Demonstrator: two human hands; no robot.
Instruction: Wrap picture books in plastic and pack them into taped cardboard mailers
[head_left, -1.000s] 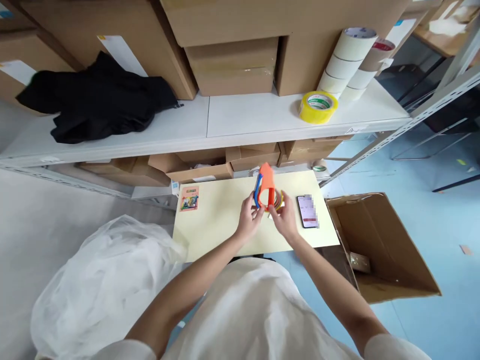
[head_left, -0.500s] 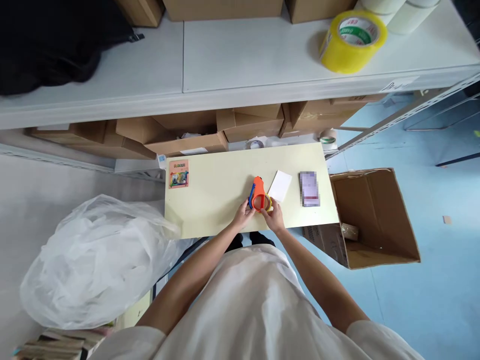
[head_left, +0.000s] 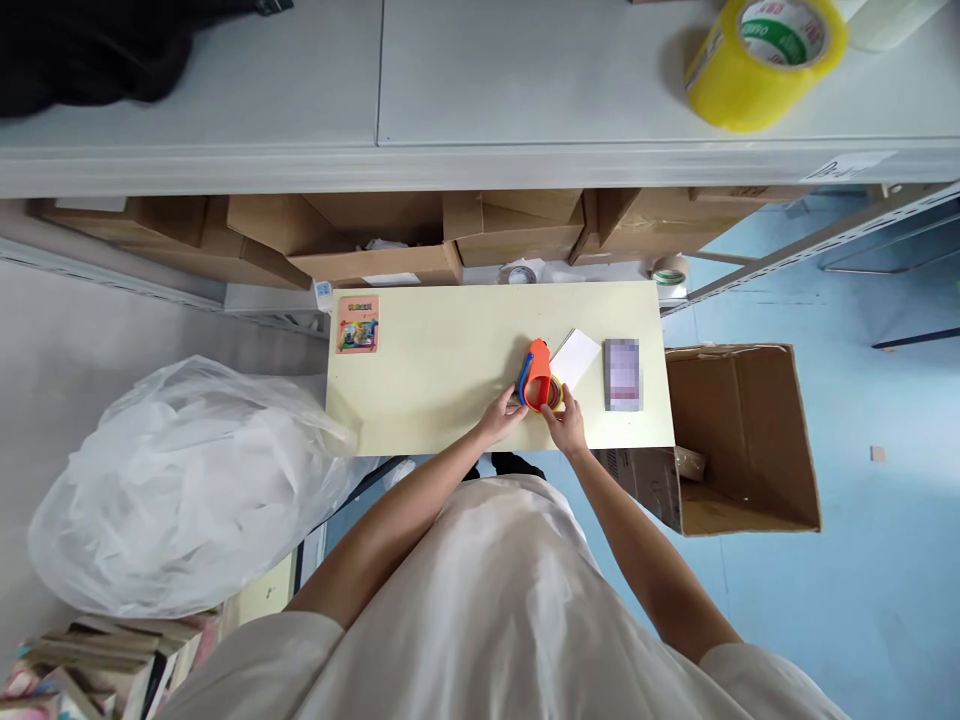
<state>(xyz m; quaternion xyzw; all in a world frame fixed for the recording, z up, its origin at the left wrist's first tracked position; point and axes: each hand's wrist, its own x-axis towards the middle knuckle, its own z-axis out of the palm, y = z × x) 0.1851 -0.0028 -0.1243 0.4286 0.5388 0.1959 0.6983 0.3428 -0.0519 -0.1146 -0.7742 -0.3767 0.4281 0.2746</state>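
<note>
An orange and blue tape dispenser (head_left: 538, 358) with a yellow-edged roll of tape sits between my two hands, over the pale table (head_left: 435, 380). My left hand (head_left: 501, 417) grips its lower left side by the blue part. On the other side my right hand (head_left: 568, 427) is closed on the roll's edge, thumb toward the orange frame. White cards (head_left: 577, 355) lie just beyond my right hand, close to the dispenser. Further right is a purple booklet or pack (head_left: 622, 375), its face blurred. A pink picture card (head_left: 358, 325) rests at the table's far left corner.
A grey shelf (head_left: 525, 95) spans above the table, carrying a big yellow tape roll (head_left: 759, 75). Cardboard boxes (head_left: 390, 262) stand underneath. An open carton (head_left: 780, 440) is on the right; a clear bag of white material (head_left: 187, 490) bulges on the left, above stacked books (head_left: 97, 660).
Both hands and the tape dispenser have shifted right along the table. The white cards have also moved right and turned slightly. My view has tilted down a little.
</note>
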